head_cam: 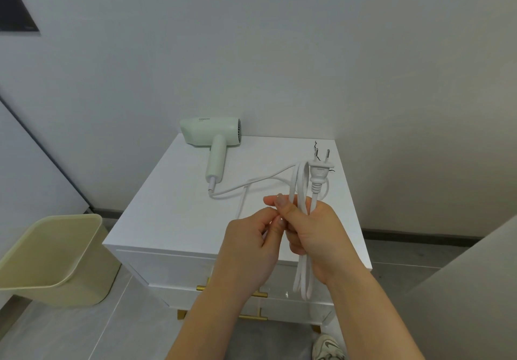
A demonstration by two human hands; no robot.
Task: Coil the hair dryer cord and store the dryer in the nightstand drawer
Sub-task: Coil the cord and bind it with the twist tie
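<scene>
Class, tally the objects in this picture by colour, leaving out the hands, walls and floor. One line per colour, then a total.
White: 2, nightstand and cord
Pale green: 1, dryer
Yellowish: 1, bin
Total: 4

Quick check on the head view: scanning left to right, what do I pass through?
Dark panel on the wall → yellow-green bin → hair dryer → left hand → right hand, gripping the folded cord → plug sticking up from that bundle.
</scene>
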